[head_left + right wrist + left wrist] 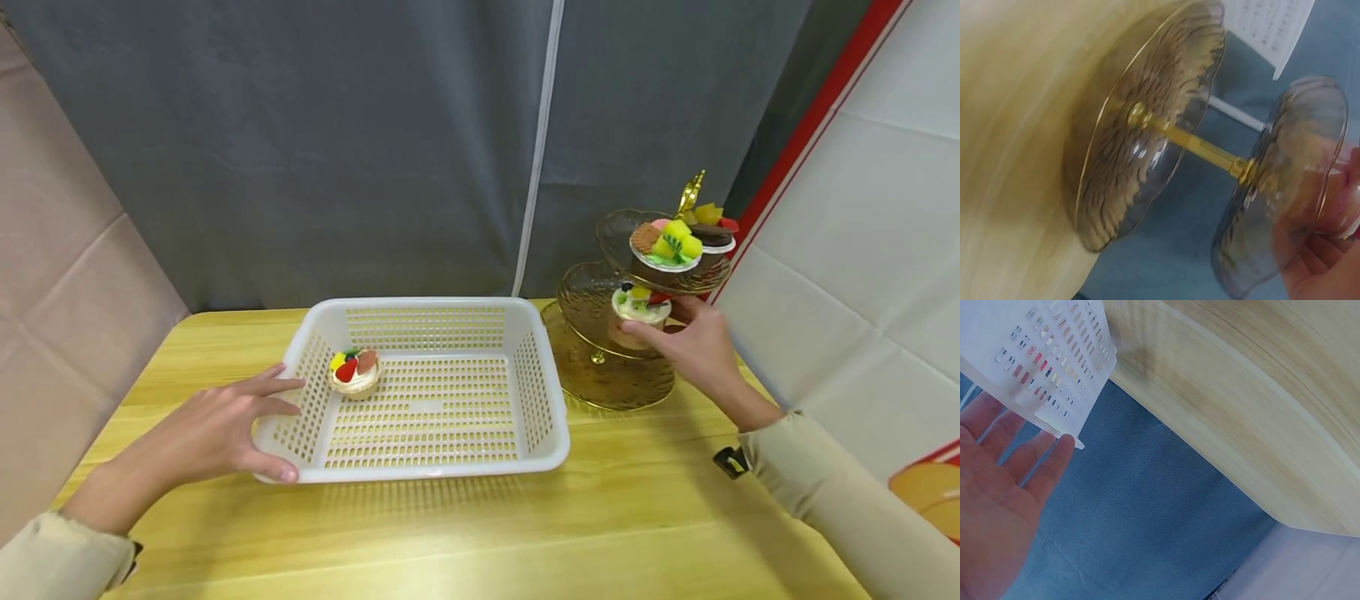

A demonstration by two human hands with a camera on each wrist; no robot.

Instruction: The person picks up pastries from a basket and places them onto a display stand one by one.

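Observation:
My left hand (217, 429) rests at the left rim of a white plastic basket (427, 476), its fingers extended. The left wrist view shows the fingers (1054, 465) along the underside of that rim. A fruit tart (356, 375) with cream and a strawberry lies inside, near the basket's left wall. On the middle tier of a brown glass stand (611, 387), my right hand (693, 346) grips a cream cupcake (637, 310) topped with fruit, thumb in front. The upper tier hides part of those fingers. In the right wrist view, the hand (1325, 269) shows behind the glass.
Two more fruit-topped desserts stand on the top tier: a cupcake (666, 246) with yellow fruit and a chocolate one (712, 233). A gold handle (690, 193) rises beside them. Behind the wooden table (450, 542) hangs a grey curtain (337, 167); a white panel (862, 250) is at right.

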